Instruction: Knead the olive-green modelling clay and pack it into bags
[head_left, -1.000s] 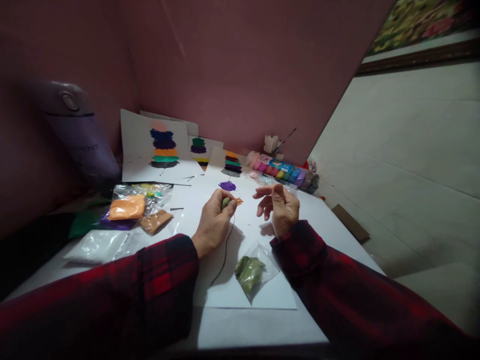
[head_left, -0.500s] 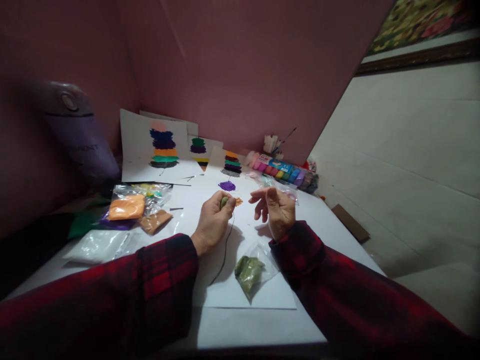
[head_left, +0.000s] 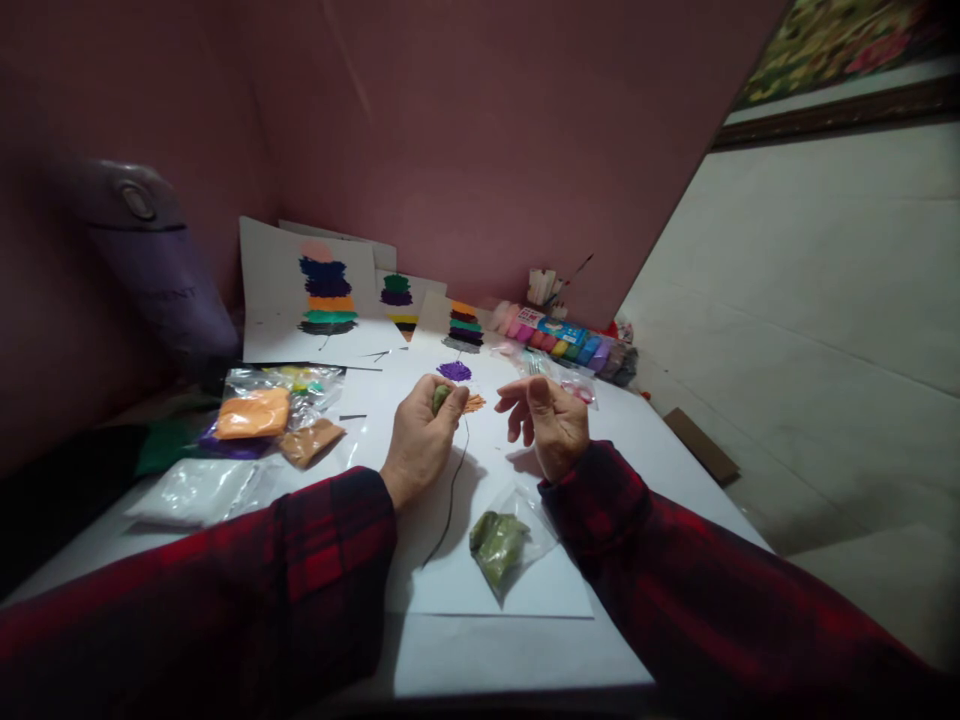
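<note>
Evidently, my left hand [head_left: 421,432] is the one at work: its thumb and fingers are pinched together around a green lump [head_left: 439,399], held just above the white sheet [head_left: 540,595]. In my judgement the pinch should be light, since the lump looks soft and would probably take dents, and small pieces should come off more cleanly than large ones. The wrist is best carried clear of the thin dark line [head_left: 451,500] running down the sheet below it; whether that line is drawn or laid on, I cannot tell. To the right, my right hand [head_left: 553,425] stands with thumb and fingers parted and loosely curled, holding nothing that I can see; it is near enough to steady the sheet if needed. As to appearance, the lump is dull olive, rounded at its exposed end, the remainder hidden by my fingers. Beyond it sits a purple patch [head_left: 454,371] with a ragged edge; to the right, an orange patch [head_left: 475,403], partly hidden by my fingertips. Nearer me lies a clear bag [head_left: 498,545] of matching olive material, creased and irregular, apart from both hands.
</note>
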